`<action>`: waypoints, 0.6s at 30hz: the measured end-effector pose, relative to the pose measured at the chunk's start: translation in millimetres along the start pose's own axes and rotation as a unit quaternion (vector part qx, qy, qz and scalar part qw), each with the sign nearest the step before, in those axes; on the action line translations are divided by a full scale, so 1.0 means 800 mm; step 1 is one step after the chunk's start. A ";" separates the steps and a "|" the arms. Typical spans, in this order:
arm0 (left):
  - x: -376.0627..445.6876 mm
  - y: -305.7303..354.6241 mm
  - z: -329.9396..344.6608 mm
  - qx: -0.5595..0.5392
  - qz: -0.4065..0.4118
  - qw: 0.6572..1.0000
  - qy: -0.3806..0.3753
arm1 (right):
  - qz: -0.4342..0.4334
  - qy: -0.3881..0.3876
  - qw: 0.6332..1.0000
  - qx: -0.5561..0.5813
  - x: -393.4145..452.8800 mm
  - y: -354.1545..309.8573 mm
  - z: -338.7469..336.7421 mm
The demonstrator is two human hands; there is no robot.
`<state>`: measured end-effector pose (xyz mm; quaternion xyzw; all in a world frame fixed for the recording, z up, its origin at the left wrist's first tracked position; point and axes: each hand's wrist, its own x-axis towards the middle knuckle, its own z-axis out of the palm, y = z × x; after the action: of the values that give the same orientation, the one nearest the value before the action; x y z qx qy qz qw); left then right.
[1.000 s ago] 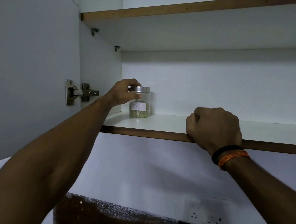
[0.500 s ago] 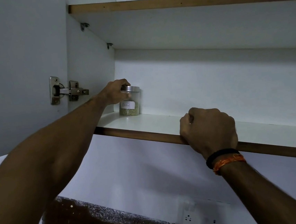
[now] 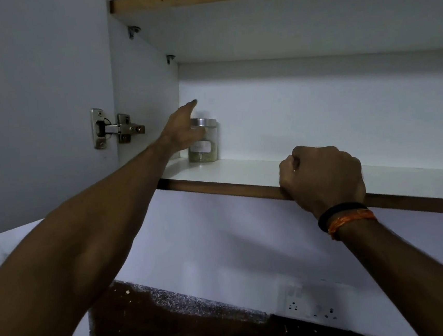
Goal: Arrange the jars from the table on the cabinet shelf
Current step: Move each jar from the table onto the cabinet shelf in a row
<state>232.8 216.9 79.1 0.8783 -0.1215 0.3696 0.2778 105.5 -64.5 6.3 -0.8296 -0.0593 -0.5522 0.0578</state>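
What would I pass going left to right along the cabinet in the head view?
Hinge → left hand → jar → right hand, gripping the shelf edge.

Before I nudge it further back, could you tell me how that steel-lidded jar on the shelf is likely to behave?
The jar looks squat and flat-based, so it should slide rather than tip on the smooth white shelf. Only a shallow layer of seeds fills it, so it is probably light. Its clear wall may be glass, so push gently.
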 end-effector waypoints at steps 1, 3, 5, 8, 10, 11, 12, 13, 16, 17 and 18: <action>-0.005 0.008 -0.005 0.000 0.004 1.000 0.006 | 0.002 -0.001 1.000 0.004 0.000 0.000 -0.001; -0.019 0.025 -0.015 -0.007 0.018 1.000 0.005 | 0.005 -0.009 1.000 0.007 0.000 0.000 0.000; -0.042 0.043 -0.025 -0.020 0.042 0.999 -0.007 | 0.009 -0.022 1.000 0.014 -0.001 0.000 -0.002; -0.089 0.071 -0.031 -0.035 0.077 0.996 -0.035 | 0.007 -0.028 0.999 0.017 -0.003 0.001 -0.006; -0.124 0.087 -0.033 -0.036 0.091 0.994 -0.057 | -0.001 -0.037 0.999 0.014 -0.003 0.001 -0.009; -0.142 0.096 -0.034 -0.036 0.097 0.992 -0.067 | -0.005 -0.045 0.999 0.013 -0.005 0.001 -0.010; -0.160 0.103 -0.036 -0.033 0.106 0.991 -0.072 | -0.008 -0.052 0.998 0.016 -0.008 0.001 -0.010; -0.177 0.110 -0.039 -0.026 0.119 0.990 -0.072 | -0.010 -0.055 0.998 0.020 -0.010 0.002 -0.010; -0.233 0.129 -0.046 0.002 0.163 0.985 -0.046 | -0.009 -0.063 0.998 0.021 -0.031 -0.006 -0.016; -0.255 0.133 -0.047 0.001 0.174 0.984 -0.028 | -0.009 -0.069 0.997 0.019 -0.041 -0.012 -0.020; -0.275 0.137 -0.045 -0.006 0.186 0.983 -0.003 | -0.012 -0.075 0.997 0.020 -0.050 -0.018 -0.024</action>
<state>12.3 150.2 -14.3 0.8398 -0.2860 0.4112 0.2094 70.1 -54.6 -23.0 -0.8668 -0.0844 -0.4875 0.0628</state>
